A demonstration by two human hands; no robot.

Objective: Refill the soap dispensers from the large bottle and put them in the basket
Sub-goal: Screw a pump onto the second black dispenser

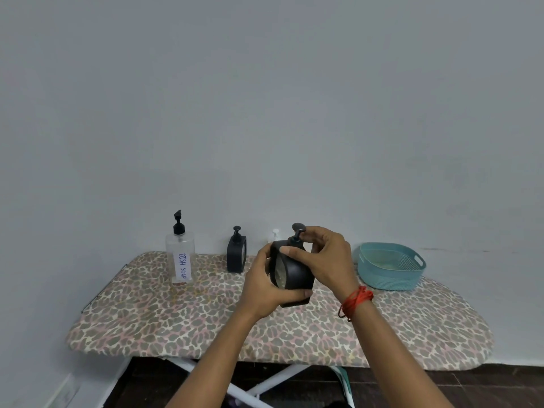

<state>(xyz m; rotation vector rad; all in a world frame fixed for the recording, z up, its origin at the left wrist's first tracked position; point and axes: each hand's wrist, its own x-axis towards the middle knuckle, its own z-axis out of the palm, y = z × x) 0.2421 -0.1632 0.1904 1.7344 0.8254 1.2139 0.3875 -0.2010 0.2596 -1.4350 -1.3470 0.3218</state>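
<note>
Two black dispensers show in the head view, one held and one standing. The held dispenser point(294, 275) is lifted just above the ironing board point(206, 328), near its middle and slightly tilted. It is a squat, square body with rounded corners, matte black, with a clear rounded window on the face turned to the left. What is behind the window cannot be made out. A black pump point(298, 228) with a flat round head rises from its top.

The left grip point(265, 285) holds the body from the left side and beneath, thumb curled along the lower front edge. The right grip point(329, 260) holds the top: its thumb lies across the upper face, and its fingers curl round the pump's neck, just under the head. A red thread point(356, 300) circles that wrist.

The second dispenser point(236, 256) (same shape and colour) stands upright near the board's far edge, left of the hands. Further left stands the large bottle point(179, 257), tall, clear, with a black pump and a white label lettered "DISH SOAP". The basket point(391, 278), teal with perforated walls and a handle slot, sits at the right. A small white pump top point(275, 234) peeks out behind the held dispenser.
</note>
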